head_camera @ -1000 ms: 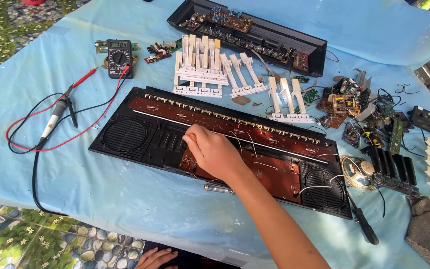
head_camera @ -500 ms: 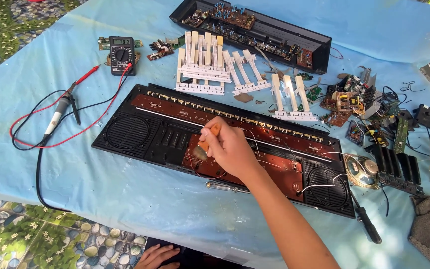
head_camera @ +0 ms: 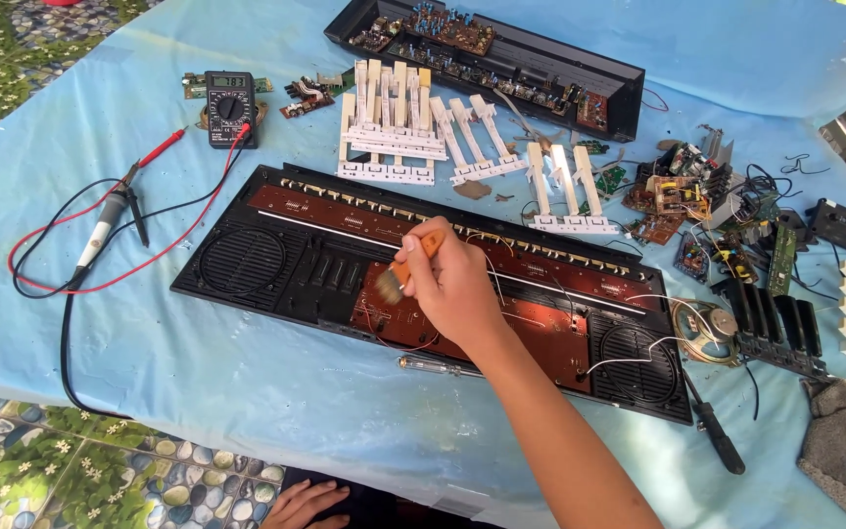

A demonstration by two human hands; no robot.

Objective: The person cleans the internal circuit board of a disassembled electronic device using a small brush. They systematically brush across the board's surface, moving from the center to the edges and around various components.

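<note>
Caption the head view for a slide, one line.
Right hand sweeps a small orange-handled brush over the brown circuit board of an opened keyboard case, loose white keys behind.

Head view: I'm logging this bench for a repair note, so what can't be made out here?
- Orange-handled brush: the right hand covers most of its handle.
- Reddish-brown circuit board in the black keyboard shell: partly hidden beneath that hand and forearm.
- Left hand: cut off by the bottom edge.
- Black digital multimeter: reading too small.
</note>
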